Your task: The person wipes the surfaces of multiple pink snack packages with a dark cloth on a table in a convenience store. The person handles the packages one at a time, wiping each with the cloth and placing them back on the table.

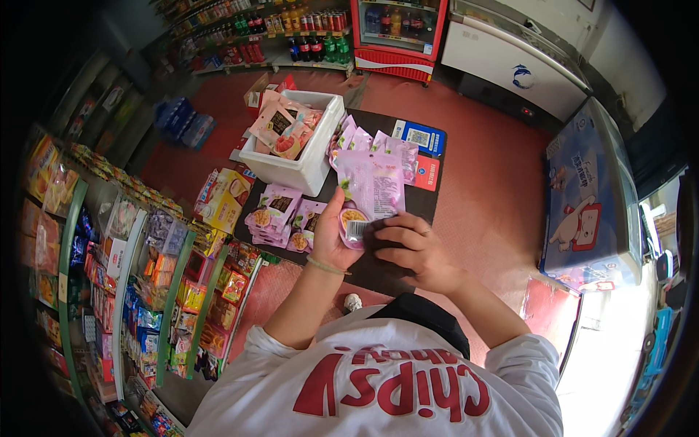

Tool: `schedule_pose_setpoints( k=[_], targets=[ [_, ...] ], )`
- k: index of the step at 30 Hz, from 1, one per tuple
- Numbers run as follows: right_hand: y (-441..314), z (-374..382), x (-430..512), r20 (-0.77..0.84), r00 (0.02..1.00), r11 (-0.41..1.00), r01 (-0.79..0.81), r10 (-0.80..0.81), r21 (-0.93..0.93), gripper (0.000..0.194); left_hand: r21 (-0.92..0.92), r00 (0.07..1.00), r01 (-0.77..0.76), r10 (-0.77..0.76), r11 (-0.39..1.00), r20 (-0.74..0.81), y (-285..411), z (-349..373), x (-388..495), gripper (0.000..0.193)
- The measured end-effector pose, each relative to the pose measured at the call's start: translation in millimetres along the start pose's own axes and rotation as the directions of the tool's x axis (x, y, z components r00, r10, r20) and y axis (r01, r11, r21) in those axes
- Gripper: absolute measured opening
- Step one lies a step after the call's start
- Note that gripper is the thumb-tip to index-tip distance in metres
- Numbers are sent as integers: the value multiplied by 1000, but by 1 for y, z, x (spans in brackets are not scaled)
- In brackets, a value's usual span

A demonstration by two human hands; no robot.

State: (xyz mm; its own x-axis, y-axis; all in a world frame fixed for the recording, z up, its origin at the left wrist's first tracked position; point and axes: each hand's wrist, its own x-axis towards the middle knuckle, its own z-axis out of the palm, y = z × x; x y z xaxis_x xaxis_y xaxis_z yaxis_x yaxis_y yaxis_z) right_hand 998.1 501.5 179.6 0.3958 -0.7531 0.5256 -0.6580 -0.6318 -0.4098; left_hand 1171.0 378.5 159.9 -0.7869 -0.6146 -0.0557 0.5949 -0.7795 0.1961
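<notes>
In my left hand is a pink-purple snack pouch, held by its left side above a dark tabletop. The pouch's printed back, with a barcode and a passion fruit picture, faces me. The curled fingers of my right hand are at its lower right edge; whether they grip it is hidden. Similar pouches lie beyond it in a spread pile and nearer, at the left, in a stack beside another pouch. A white foam box holds peach-coloured pouches.
A yellow carton stands at the table's left. Payment-code cards lie at its far right corner. Snack racks line the left. A drinks fridge, chest freezer and blue freezer stand beyond and to the right.
</notes>
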Motion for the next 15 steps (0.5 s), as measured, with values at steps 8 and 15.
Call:
schedule_pose_setpoints(
  k=[8, 15],
  targets=[
    [24, -32, -17, -337, 750, 809, -584, 569, 67, 48, 116, 999, -46, 43, 992, 24, 6, 18, -5, 47],
    [-26, -16, 45, -109, 993, 997, 43, -49, -56, 54, -24, 961, 209, -201, 978, 188, -22, 7, -3, 48]
  ],
)
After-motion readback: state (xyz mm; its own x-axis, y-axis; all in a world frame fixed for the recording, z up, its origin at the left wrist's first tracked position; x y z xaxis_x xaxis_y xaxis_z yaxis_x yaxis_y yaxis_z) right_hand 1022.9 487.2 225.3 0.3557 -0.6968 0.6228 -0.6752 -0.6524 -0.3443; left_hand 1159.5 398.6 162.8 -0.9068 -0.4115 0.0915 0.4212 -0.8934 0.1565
